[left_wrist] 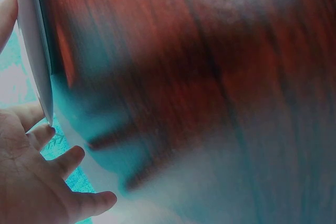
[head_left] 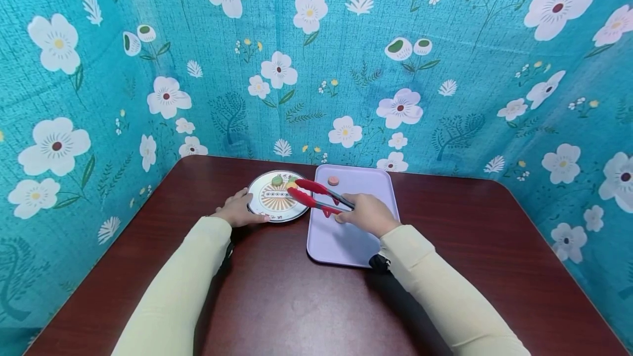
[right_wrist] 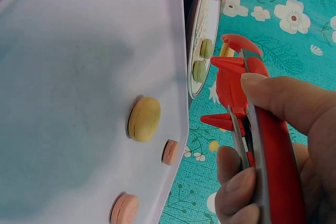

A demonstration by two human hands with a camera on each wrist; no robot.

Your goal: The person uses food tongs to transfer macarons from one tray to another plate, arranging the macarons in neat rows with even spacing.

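My left hand (head_left: 237,210) holds the left rim of a white patterned plate (head_left: 256,202), thumb on the rim and the other fingers spread. Two green macarons (right_wrist: 202,59) sit toward the plate's far side. In my right hand (head_left: 370,214) are metal tongs with red tips and handles (head_left: 311,185), reaching leftward over the plate. Between the tong tips is a yellow macaron (head_left: 292,185), partly covered by them in the right wrist view. On the lilac tray (head_left: 336,246) lie another yellow macaron (right_wrist: 144,119) and two pink macarons (right_wrist: 125,209).
Plate and tray lie side by side on a dark reddish-brown table (head_left: 277,295), close to its far edge. Blue-green flowered cloth (head_left: 316,98) hangs behind and along both sides. My right forearm (head_left: 445,290) crosses the tray's near right corner.
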